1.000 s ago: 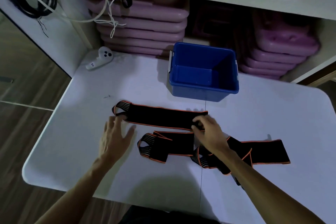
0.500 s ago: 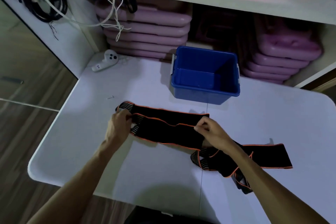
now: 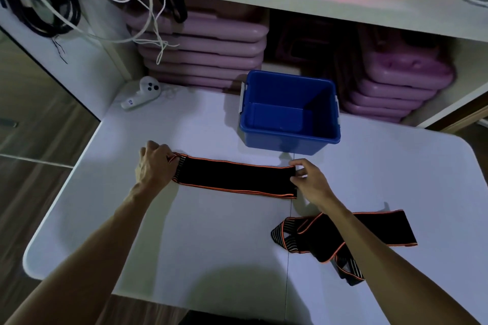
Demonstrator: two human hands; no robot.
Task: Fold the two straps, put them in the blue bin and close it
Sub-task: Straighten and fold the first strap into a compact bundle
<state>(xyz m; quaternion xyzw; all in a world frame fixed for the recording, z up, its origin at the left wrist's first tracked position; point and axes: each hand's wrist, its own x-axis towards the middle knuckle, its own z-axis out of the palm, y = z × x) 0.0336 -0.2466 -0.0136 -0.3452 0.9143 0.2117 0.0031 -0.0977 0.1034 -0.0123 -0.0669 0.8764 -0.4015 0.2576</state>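
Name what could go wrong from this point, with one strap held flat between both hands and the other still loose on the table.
1. The folded strap is held only at its ends by the left hand and right hand; letting go could let the layers spring apart.
2. The second strap lies twisted under the right forearm and could be dragged.
3. No lid for the blue bin is visible, so closing may stall.

You have two black straps on the table [image 3: 184,245]: one strap [image 3: 235,178] flat near its middle, the other strap [image 3: 324,237] crumpled toward the right edge. There is one blue bin [image 3: 290,137] and one white controller [image 3: 141,95] at the far edge.
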